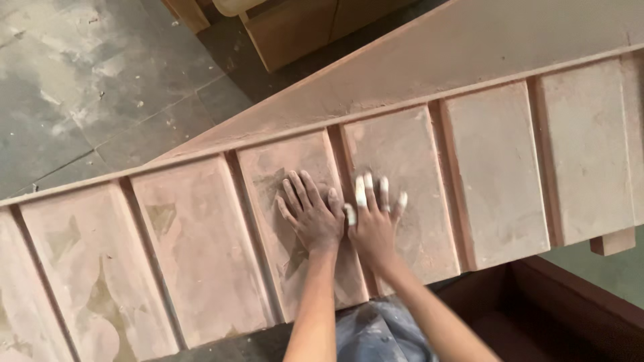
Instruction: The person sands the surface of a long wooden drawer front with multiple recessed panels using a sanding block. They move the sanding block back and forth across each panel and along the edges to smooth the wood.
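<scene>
Head view: two bare hands pressed flat on a dusty wooden panel.

Left hand [312, 214] lies released, fingers spread, on one raised pink-brown section of the long grooved panel [496, 174]; right hand [372, 218] rests flat beside it, thumbs nearly touching, its fingertips [360, 194] wrapped in white. Neither grasps anything. Loose dust coats the board, so a palm could slide, and the panel overhangs the grey floor [87, 80], where uneven pressure might tip it. No container shows contents; a wooden cabinet [295, 33] stands beyond, closed.

The wooden panel [402, 174] runs past both side edges; right fingertips [361, 194] blur.
</scene>
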